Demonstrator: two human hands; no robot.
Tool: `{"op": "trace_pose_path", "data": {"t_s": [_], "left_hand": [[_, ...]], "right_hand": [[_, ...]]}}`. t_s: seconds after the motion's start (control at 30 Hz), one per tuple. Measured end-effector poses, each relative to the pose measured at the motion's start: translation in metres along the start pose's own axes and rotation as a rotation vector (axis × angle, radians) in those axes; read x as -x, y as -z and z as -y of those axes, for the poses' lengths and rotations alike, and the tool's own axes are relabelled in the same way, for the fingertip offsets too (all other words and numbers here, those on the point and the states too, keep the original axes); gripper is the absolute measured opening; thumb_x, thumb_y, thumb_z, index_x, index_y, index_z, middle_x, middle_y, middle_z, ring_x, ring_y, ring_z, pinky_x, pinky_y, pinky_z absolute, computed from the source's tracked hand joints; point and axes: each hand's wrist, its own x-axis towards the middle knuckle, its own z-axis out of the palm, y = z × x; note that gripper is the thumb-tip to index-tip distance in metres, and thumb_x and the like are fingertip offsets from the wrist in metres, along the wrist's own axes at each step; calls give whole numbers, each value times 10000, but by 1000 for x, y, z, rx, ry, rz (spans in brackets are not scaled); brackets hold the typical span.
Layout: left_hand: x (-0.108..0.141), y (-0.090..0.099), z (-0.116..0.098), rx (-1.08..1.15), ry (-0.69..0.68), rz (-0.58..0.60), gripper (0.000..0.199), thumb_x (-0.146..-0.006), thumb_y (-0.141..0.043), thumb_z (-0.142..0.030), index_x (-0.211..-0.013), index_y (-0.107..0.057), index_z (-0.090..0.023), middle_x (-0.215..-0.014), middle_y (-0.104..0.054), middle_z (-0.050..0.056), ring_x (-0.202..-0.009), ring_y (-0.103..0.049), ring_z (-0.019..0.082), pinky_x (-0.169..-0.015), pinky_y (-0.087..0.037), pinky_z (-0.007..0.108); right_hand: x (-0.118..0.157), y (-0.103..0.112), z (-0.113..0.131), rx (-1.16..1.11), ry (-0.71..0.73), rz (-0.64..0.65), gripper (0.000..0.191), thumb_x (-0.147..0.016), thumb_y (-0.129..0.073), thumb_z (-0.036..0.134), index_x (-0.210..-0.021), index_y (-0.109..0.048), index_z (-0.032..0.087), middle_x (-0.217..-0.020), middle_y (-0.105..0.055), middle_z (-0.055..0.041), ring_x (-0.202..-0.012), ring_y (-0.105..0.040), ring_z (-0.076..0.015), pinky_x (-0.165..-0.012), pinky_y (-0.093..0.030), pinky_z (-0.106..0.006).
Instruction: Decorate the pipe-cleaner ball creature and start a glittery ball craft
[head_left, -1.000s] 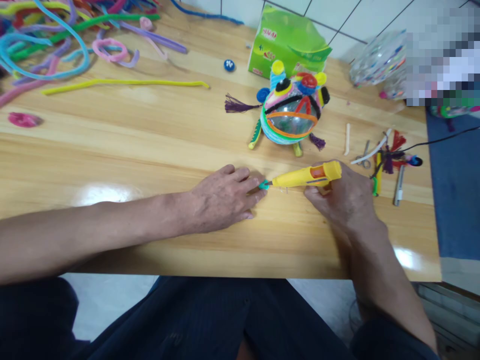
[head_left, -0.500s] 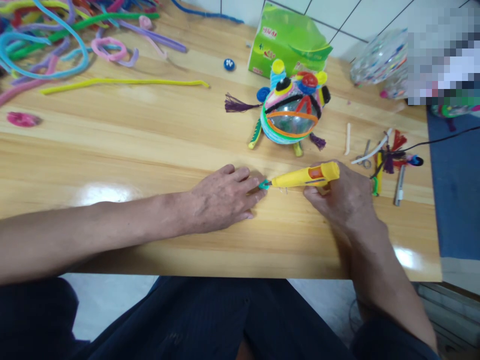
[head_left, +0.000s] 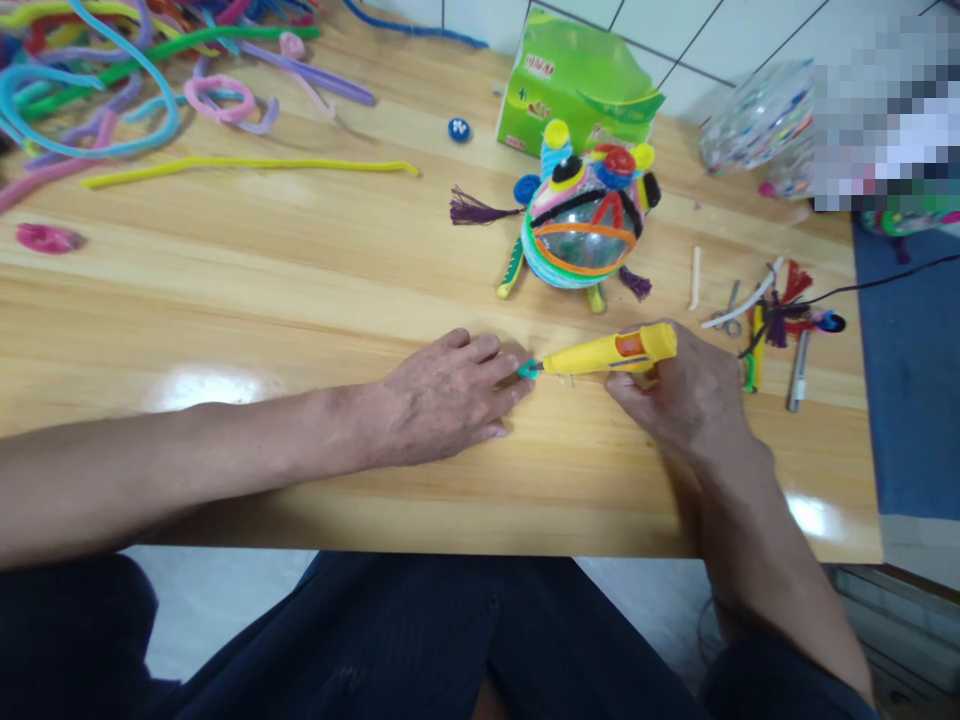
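My right hand point(head_left: 690, 400) is wrapped round a yellow glue gun point(head_left: 600, 353), which points left. Its dark nozzle touches a small teal piece point(head_left: 529, 369) on the wooden table point(head_left: 300, 290). Palm down, my left hand point(head_left: 454, 400) rests on the table with its fingers spread a little, two fingertips against the teal piece. Beyond the hands stands a round, clear craft figure point(head_left: 585, 240) wrapped in coloured fuzzy stems, with purple tassels at its sides.
Fuzzy stems point(head_left: 135, 90) lie heaped at the back left, a yellow one point(head_left: 262, 163) in front. A green tissue pack point(head_left: 577, 80) stands behind the figure. To the right are scissors point(head_left: 730, 310), a cutter point(head_left: 799, 375), tassels and a black cord point(head_left: 885, 285).
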Motion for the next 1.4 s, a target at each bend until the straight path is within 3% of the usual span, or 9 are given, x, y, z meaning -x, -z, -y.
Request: {"op": "trace_pose_path", "data": {"t_s": [0.23,0.43,0.57,0.67,0.73,0.87,1.1,1.3,1.4], "left_hand": [[0,-2,0,1,5,3,479,-1102,-605,-510,-1476,-664,-216,-1519,-645,126,-1287,-587,315,-967,-469,437],[-1,-6,0,-9,-3,-24,467,-1111,-585,-525,-1453,-680,-222,-1465,-678,126,-1250,-605,316,-948,-460,446],[-1,-11,1,-17,-19,-87,474,-1091,-630,-520,-1448,-679,-213,-1454,-689,124,-1216,-616,317,-930,-459,448],[0,-17,2,-10,-27,-150,462,-1066,-678,-507,-1414,-696,-204,-1419,-707,123,-1196,-620,314,-935,-459,443],[0,-20,3,5,-36,-181,442,-1059,-693,-490,-1392,-707,-199,-1396,-717,124,-1195,-621,311,-944,-459,436],[-1,-21,3,26,-32,-188,428,-1060,-688,-466,-1392,-708,-196,-1404,-714,127,-1192,-627,310,-944,-470,436],[0,-21,3,3,-20,-153,448,-1071,-661,-475,-1426,-698,-206,-1481,-685,133,-1219,-640,316,-966,-486,450],[-2,-22,3,11,-20,-143,449,-1072,-663,-473,-1440,-692,-217,-1484,-691,116,-1221,-641,305,-985,-486,442],[-2,-21,3,-2,-21,-140,442,-1074,-660,-482,-1423,-699,-213,-1473,-693,120,-1215,-637,306,-976,-484,440]], "right_hand": [[-1,3,-4,-179,-70,-87,177,-834,-712,416,-902,-700,253,-735,-721,-36,-623,-676,-250,-583,-510,-369],[-2,15,-5,-676,-191,-75,250,-848,-842,491,-826,-720,273,-748,-743,4,-664,-671,-211,-586,-510,-339],[-10,17,-27,-868,-319,-291,254,-849,-838,495,-853,-713,274,-806,-741,0,-707,-659,-203,-644,-532,-347],[-22,15,-62,-822,-444,-499,215,-879,-779,466,-842,-699,270,-742,-665,-4,-647,-583,-182,-618,-480,-344],[-32,11,-85,-686,-556,-518,207,-876,-746,457,-826,-686,265,-702,-626,0,-615,-539,-180,-601,-448,-352],[-50,-7,-112,-431,-703,-421,217,-829,-717,414,-909,-714,213,-827,-705,-28,-752,-633,-220,-761,-520,-392],[-83,-40,-135,-331,-697,-372,295,-881,-651,403,-1085,-715,200,-1109,-788,-116,-1027,-722,-295,-963,-563,-456],[-102,-45,-144,-290,-701,-199,305,-882,-650,416,-1064,-728,184,-1105,-785,-153,-1061,-724,-336,-982,-565,-469],[-91,-41,-144,-244,-681,-222,357,-840,-703,435,-1090,-719,179,-1116,-770,-154,-1081,-706,-334,-1017,-560,-494]]}}
